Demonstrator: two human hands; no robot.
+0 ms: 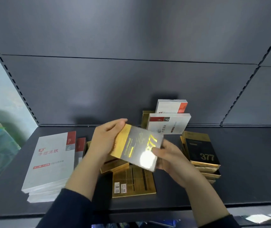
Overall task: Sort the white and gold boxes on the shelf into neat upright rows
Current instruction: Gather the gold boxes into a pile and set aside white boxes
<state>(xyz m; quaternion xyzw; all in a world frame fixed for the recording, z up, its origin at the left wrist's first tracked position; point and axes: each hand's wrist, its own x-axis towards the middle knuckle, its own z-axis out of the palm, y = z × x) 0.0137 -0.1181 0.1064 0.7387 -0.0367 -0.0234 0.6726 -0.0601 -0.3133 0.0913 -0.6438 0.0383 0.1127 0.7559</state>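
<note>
We judge the job barely begun; our left hand (108, 139) and right hand (169, 155) each curl round one end of a gold box (138, 148), held above the shelf (246, 162); only two white boxes (169, 124) stand upright at the back; a white stack (49, 162) lies flat at left, a gold stack (200, 150) lies piled at right, and a face-down box (134, 183) lies in front.

Shelf (246, 186) hemmed in: white stack (49, 162) at 9 o'clock, standing white boxes (169, 124) at 1, gold stack (202, 153) at 3, flat gold box (133, 183) at 6; room beyond 4.
</note>
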